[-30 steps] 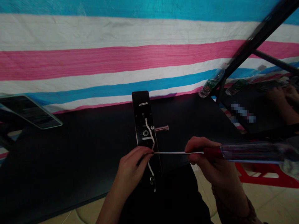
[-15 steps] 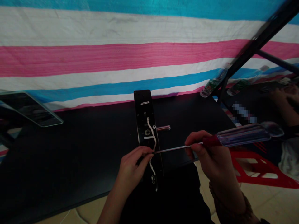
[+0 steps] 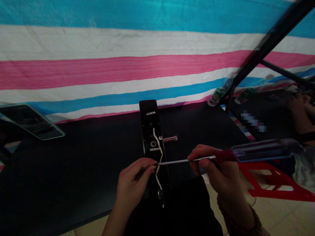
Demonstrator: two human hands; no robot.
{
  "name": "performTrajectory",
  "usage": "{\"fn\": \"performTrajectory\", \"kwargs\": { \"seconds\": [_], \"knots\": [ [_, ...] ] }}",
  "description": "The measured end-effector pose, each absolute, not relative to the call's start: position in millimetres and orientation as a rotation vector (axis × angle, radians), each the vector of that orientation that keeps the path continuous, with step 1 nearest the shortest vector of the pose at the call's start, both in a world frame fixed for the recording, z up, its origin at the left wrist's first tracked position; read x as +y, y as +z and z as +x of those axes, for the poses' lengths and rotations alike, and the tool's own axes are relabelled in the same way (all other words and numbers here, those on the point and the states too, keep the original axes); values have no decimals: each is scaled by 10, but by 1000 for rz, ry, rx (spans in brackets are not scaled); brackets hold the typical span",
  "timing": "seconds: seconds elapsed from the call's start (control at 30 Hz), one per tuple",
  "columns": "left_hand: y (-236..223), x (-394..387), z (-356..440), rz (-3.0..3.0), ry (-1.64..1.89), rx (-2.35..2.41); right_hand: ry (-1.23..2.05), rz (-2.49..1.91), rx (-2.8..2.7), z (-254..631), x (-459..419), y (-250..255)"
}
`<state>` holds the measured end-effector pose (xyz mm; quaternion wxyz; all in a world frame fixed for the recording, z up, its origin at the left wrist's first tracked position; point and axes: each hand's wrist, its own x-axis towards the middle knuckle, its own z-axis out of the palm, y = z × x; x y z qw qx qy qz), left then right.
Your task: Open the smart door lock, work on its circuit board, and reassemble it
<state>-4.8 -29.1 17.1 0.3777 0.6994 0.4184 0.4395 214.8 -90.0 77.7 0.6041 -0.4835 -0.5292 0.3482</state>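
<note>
My right hand is closed around the shaft and red collar of a large screwdriver with a clear handle, held nearly level. Its tip meets the pinched thumb and forefinger of my left hand; whatever small thing may be between them is hidden. Both hands are above a long black panel, which looks like a door lock body. Along it runs a white cable with a connector at the near end. A smaller clear, reddish handle sticks out from the panel's right side.
A phone or tablet is at the left of the black table. Plastic bottles stand by a dark metal frame at the right. Another person's arm and a red stool are further right.
My view has tilted up slightly. Both hands and the screwdriver have shifted a little left over the panel, the screwdriver tip now crossing the white cable.
</note>
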Motion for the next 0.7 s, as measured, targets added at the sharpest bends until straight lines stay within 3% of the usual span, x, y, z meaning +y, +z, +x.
{"fn": "performTrajectory", "kwargs": {
  "seconds": [0.3,0.47,0.7],
  "knots": [
    [66,-414,46,1656,1523,1137,682,-1076,-757,1812,-868,655],
    [177,-433,92,1883,1810,1094,816,-1033,-534,1757,-770,687],
    [340,-417,164,1946,1805,871,952,-1022,-404,1823,-668,652]
  ]
}}
